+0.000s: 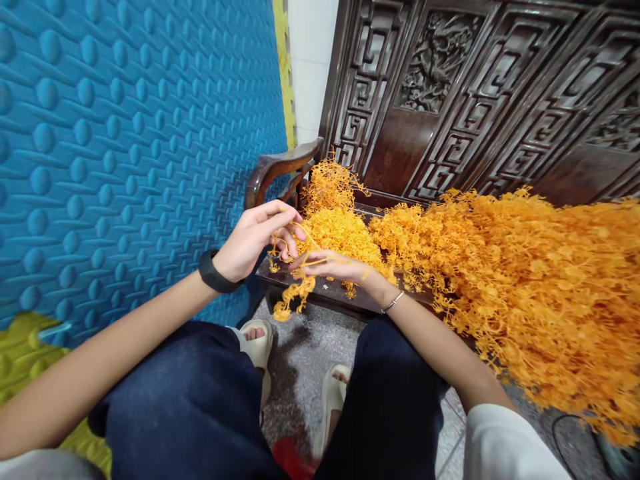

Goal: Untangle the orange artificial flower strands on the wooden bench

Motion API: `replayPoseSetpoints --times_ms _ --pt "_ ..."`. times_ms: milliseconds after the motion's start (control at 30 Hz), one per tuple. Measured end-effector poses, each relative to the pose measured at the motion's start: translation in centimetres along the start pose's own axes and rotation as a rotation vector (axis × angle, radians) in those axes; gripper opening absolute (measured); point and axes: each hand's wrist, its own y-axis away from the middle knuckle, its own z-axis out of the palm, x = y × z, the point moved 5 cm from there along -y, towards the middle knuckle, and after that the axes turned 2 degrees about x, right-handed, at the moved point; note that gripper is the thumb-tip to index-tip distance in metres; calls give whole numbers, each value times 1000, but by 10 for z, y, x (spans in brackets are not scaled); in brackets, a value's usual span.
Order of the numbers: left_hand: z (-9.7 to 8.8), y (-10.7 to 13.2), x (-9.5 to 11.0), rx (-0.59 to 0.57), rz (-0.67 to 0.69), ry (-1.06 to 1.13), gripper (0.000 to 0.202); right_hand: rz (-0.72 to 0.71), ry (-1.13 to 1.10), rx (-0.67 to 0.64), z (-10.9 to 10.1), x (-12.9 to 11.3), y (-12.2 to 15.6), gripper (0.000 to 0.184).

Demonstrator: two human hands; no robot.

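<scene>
My left hand (265, 233) has its fingers bent around thin strands of an orange plastic flower sprig (295, 297). The sprig's small curly heads dangle below both hands. Close by on the right, my right hand (335, 265) holds the same sprig with its fingers fairly straight, strands running over and between them. How firmly it grips is hard to see. Just beyond the hands, a loose pile of yellow-orange sprigs (340, 233) lies on a dark wooden bench (345, 297).
A large heap of orange sprigs (545, 280) spreads along the right side. The bench has a carved backrest (390, 143) and a curved armrest (285, 160). Blue foam matting (125, 147) stands at left. A red thing (293, 460) lies on the speckled floor.
</scene>
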Motion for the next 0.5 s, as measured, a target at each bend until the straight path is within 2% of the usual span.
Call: replayPoseSetpoints --times_ms 100,167,333,400,500 --pt "-4 0 2 37 18 19 20 31 -77 -133 6 -7 6 35" --pt "-8 0 4 70 17 38 25 50 -126 -106 4 -11 8 31" --pt "-12 0 6 65 -46 35 50 -51 -222 249 -13 -20 9 13" --pt "-11 0 7 27 -44 20 58 -72 -299 380 -19 -21 11 15" --pt "-6 -1 4 -58 -48 -41 65 -102 -349 506 -26 -22 12 19"
